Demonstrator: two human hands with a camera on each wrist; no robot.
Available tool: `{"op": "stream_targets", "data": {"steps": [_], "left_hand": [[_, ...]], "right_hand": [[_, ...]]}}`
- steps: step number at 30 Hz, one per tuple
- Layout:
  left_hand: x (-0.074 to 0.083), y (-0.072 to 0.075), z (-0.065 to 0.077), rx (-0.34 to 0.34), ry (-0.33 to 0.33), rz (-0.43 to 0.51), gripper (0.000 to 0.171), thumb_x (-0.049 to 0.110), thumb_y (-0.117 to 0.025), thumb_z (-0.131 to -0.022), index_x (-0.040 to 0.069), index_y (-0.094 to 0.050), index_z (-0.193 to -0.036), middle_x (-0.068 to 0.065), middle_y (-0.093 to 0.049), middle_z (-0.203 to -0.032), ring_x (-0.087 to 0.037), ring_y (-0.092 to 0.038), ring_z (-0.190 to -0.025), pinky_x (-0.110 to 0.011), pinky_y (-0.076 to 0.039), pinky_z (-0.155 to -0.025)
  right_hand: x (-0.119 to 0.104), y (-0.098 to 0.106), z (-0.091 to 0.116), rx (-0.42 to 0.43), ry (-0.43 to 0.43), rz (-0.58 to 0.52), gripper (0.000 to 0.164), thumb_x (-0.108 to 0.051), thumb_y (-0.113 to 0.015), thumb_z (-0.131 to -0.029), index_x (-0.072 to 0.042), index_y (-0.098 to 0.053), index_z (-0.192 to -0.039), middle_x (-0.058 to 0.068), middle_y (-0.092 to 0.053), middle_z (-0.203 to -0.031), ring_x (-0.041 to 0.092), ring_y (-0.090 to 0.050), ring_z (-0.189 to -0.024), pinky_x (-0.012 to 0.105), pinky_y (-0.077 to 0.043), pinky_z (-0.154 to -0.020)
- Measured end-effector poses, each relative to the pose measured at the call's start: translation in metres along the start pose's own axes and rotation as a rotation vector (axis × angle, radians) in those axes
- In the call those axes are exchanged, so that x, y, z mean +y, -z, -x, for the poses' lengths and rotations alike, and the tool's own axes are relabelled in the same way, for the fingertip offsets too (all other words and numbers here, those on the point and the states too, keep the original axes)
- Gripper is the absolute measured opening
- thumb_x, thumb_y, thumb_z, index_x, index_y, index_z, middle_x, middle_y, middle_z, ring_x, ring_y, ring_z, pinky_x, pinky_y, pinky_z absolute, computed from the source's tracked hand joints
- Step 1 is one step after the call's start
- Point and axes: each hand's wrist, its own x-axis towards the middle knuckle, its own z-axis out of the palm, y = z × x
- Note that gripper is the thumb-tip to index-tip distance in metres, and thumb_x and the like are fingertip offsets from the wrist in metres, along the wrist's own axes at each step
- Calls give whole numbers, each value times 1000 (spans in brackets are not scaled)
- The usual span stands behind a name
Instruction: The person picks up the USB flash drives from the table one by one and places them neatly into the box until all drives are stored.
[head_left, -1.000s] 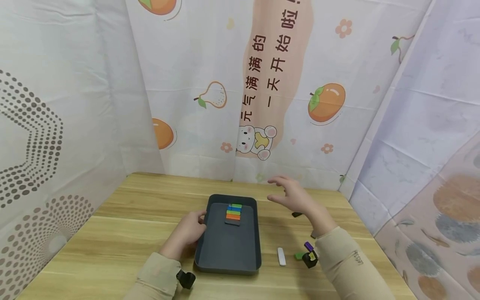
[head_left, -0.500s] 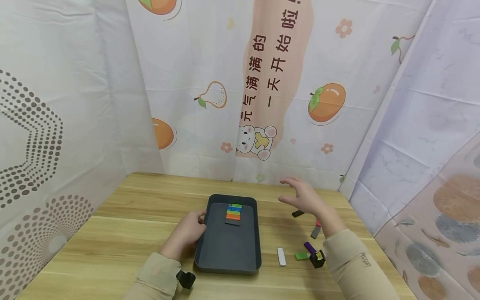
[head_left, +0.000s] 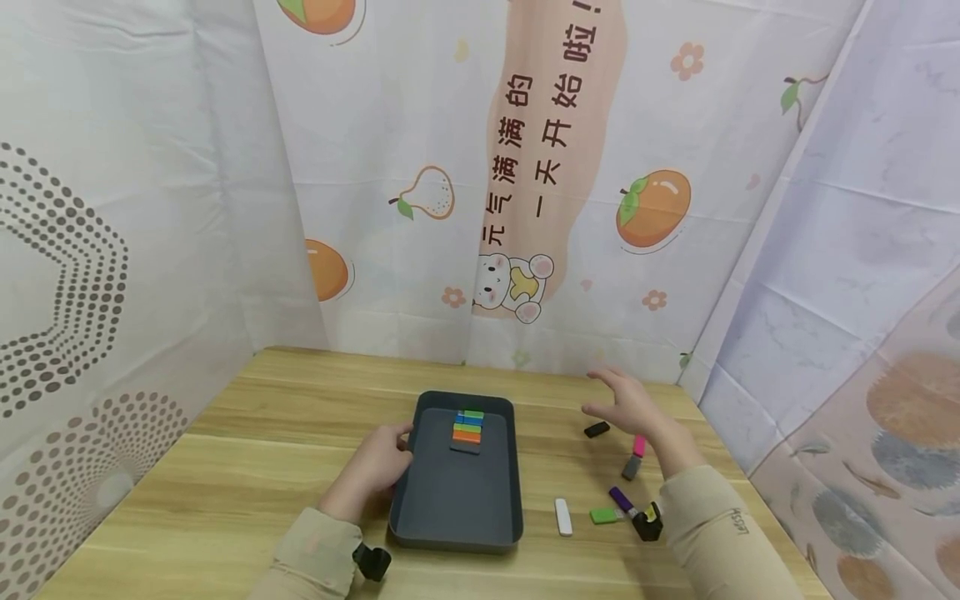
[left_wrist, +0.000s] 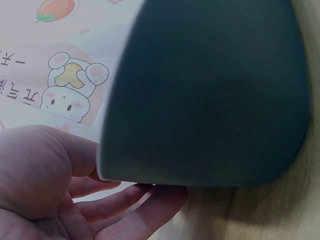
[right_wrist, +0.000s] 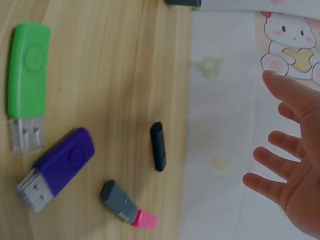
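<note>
My left hand (head_left: 377,461) grips the left rim of a dark grey tray (head_left: 457,496); the left wrist view shows its thumb and fingers at the tray's edge (left_wrist: 200,110). A short row of colored USB sticks (head_left: 467,433) lies inside, toward the far end. Holding nothing, my right hand (head_left: 633,410) hovers above the table right of the tray, fingers spread apart. Around and below it lie a black stick (right_wrist: 158,146), a grey and pink piece (right_wrist: 119,201), a purple USB stick (right_wrist: 67,157) and a green USB stick (right_wrist: 30,70).
A white stick (head_left: 563,517) lies just right of the tray. Wood-grain tabletop (head_left: 247,467) extends to the left. Printed curtains (head_left: 390,275) hang behind the table and on both sides. Black wrist cameras (head_left: 371,561) sit on both sleeves.
My right hand has drifted right and slightly nearer, away from the tray, uncovering the black stick and the grey and pink piece. The left hand and the tray stay where they were.
</note>
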Motion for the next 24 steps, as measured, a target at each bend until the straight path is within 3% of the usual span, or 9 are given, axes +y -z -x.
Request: {"op": "stream_targets", "data": {"steps": [24], "left_hand": [[-2,-1,-1,2,-15,-7,55,-3,-55,-92,-7,-49,-146,-31,-63,-124,-28,-68,-83,-39,-58,-52]], "right_hand": [[29,-19,3,-52,-90,45,70,-29,-76,-91,-1,-48,-149,31,-41,-150,54,-40,-134,68,-35,-107]]}}
